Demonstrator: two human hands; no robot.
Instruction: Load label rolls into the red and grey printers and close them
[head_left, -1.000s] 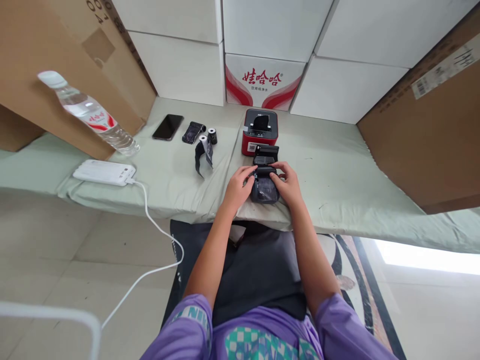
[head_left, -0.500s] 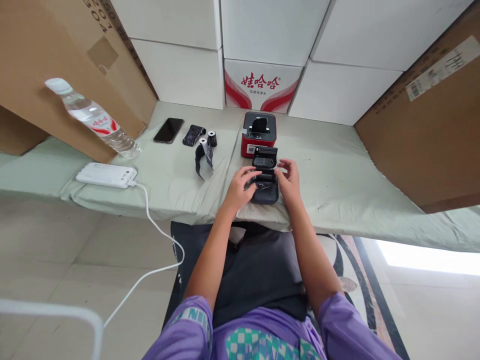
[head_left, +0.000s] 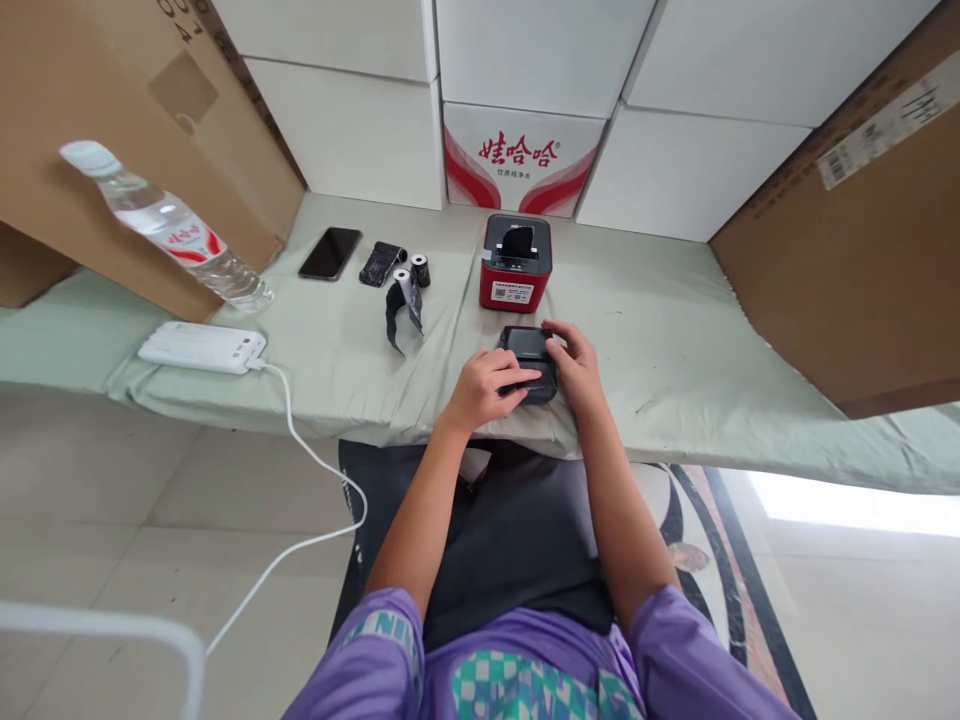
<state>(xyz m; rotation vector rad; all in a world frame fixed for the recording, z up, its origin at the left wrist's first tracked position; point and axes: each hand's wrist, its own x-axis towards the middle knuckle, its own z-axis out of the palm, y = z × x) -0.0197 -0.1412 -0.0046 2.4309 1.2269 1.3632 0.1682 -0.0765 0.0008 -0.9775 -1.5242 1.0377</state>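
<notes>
A small black printer [head_left: 527, 345] lies near the front edge of the cloth-covered table [head_left: 675, 350], its lid down. My left hand [head_left: 484, 385] rests on its left and front side, fingers across the top. My right hand [head_left: 574, 365] grips its right side. Just behind it stands a red and grey label printer [head_left: 516, 264]. To the left of that lie two small paper rolls [head_left: 414, 272] with a dark strip [head_left: 397, 310] trailing from one.
A black phone [head_left: 330, 252] and a dark packet [head_left: 382, 263] lie at the back left. A water bottle [head_left: 161, 225] leans by brown cartons. A white power bank [head_left: 201, 347] with a cable [head_left: 315, 470] sits at the table's left edge. White boxes line the back; a large carton [head_left: 847, 230] stands right.
The black printer's lid was standing open; it is now shut. My left hand has moved onto the top of it, and my right hand has settled against its right side.
</notes>
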